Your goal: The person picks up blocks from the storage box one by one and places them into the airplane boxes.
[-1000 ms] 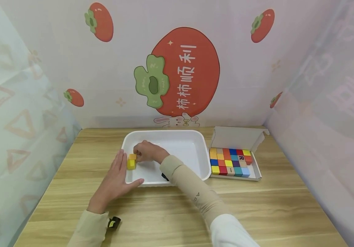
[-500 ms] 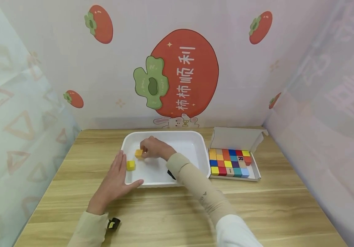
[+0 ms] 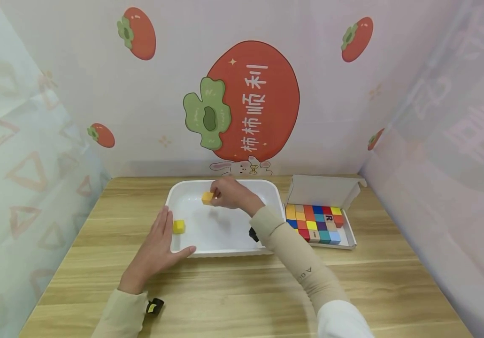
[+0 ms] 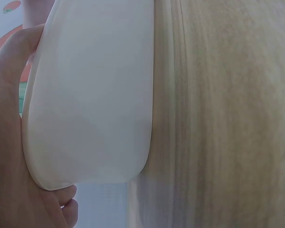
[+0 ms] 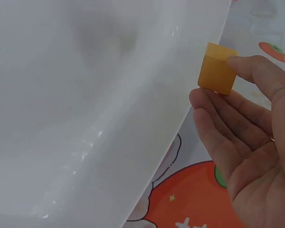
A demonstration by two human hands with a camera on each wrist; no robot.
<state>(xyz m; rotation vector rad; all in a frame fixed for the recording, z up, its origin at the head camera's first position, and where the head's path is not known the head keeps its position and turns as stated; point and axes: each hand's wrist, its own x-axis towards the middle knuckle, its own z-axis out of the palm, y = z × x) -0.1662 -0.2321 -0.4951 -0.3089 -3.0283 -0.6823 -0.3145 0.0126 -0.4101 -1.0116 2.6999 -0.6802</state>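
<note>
The left hand lies flat and relaxed against the white tray, its palm hidden in the head view. A yellow cube sits inside. The right hand pinches an orange cube, now lifted farther back over the tray. The cardboard box holds coloured cubes.

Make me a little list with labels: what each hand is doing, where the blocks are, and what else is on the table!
right hand: pinches a small orange wooden cube above the white plastic tray
left hand: rests flat against the tray's left edge
yellow wooden cube: lies in the tray, near the left hand
open cardboard box of coloured cubes: right of the tray
surface: light wooden table
</note>
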